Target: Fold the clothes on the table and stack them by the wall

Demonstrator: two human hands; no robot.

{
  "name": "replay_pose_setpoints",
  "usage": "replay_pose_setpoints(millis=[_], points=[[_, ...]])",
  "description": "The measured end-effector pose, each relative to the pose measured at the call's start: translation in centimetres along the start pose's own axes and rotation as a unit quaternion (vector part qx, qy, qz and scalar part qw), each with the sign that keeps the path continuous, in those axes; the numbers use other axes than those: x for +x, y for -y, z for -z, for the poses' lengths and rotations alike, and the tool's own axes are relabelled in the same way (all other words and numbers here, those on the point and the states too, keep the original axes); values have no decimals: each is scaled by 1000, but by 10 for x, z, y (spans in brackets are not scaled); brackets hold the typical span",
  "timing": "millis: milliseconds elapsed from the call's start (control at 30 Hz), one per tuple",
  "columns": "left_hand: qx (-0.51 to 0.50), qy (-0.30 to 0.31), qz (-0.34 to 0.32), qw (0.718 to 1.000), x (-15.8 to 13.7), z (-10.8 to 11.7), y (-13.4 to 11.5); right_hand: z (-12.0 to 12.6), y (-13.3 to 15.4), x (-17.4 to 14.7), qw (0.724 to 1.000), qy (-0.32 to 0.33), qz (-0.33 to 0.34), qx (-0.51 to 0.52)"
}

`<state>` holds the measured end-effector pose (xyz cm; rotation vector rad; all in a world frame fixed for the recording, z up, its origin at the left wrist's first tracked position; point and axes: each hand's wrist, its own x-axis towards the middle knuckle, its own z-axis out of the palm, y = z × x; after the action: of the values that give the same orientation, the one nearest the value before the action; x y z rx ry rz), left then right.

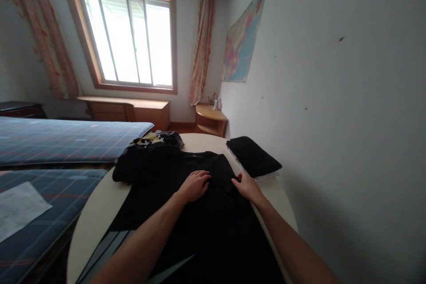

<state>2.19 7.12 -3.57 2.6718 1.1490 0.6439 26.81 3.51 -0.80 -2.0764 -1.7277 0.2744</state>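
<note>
A black T-shirt (pixel 213 226) with grey stripes near its lower left lies spread on a round cream table (pixel 89 226), its neckline toward the far side. Fingers stretched and slightly bent, my left hand (pixel 195 185) rests on the shirt's upper middle. At the right sleeve, my right hand (pixel 249 187) pinches the black cloth between thumb and fingers. Just beyond that hand sits a folded black garment (pixel 254 155) on top of something white. A heap of dark clothes (pixel 140 162), with a patterned piece (pixel 156 138) behind, lies at the table's far left.
Plaid mattresses (pixel 66 142) stand left of the table, the nearer one with a white paper sheet (pixel 21 206) on it. A white wall (pixel 349 142) runs along the right. Farther back are a wooden desk (pixel 149 105), a corner shelf (pixel 211 113) and a window (pixel 129 40).
</note>
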Motion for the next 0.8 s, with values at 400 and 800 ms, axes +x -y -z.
replay_pose_setpoints(millis=[400,800], points=[[-107,-108,65,986,3,1,5,-23,63,-28,950,54,135,277],[20,-63,113,991,3,-2,2,8,42,-91,981,160,103,29]])
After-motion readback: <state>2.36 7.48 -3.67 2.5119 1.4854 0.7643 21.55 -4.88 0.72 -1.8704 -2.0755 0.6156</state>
